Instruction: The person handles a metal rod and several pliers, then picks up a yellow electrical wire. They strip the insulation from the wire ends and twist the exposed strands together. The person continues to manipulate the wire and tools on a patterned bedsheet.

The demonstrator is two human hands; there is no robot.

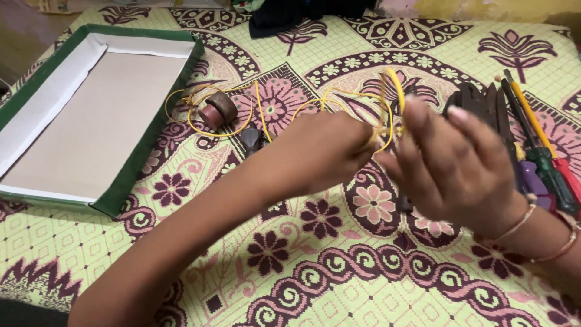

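Note:
My left hand (321,151) is closed around a thin yellow wire (339,97) at the middle of the patterned bedsheet (339,266). My right hand (454,166), blurred, pinches the same wire just to the right, where it loops upward. The wire trails left across the cloth to a small brown spool (218,111). A dark pair of pliers (251,140) lies partly hidden behind my left hand.
An open shallow box (36,130) with green sides and white lining sits at the left. Several screwdrivers with yellow, green, purple and red handles (541,157) lie at the right beside a dark tool pouch (478,103). Dark cloth (284,18) lies at the top.

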